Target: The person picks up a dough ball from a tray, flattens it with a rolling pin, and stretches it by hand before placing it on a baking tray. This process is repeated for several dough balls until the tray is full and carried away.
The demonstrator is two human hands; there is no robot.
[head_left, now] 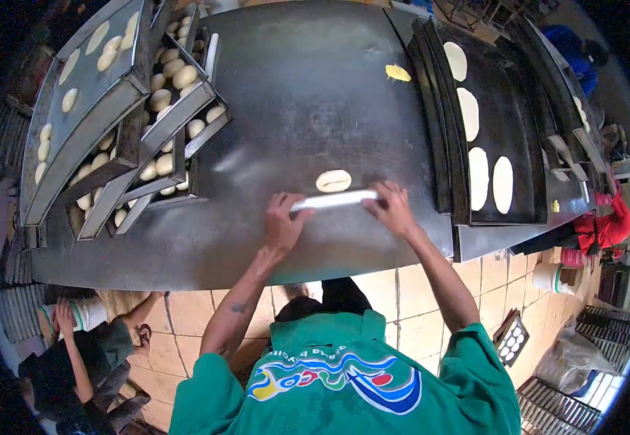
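A white rolling pin (pixel 335 200) lies crosswise between my two hands, low over the metal table. My left hand (pixel 284 217) is closed round its left end, and my right hand (pixel 392 206) grips the other end. Just beyond the pin sits a small oval piece of dough (pixel 333 180) with a crease along its middle. The pin's near edge is slightly smeared by motion.
Stacked metal trays of dough balls (pixel 177 76) stand on the left of the worktable (pixel 315 94). To the right, a dark baking tray (pixel 507 109) holds several flattened ovals. A yellow lump (pixel 398 72) lies farther back. Other people are at lower left and far right.
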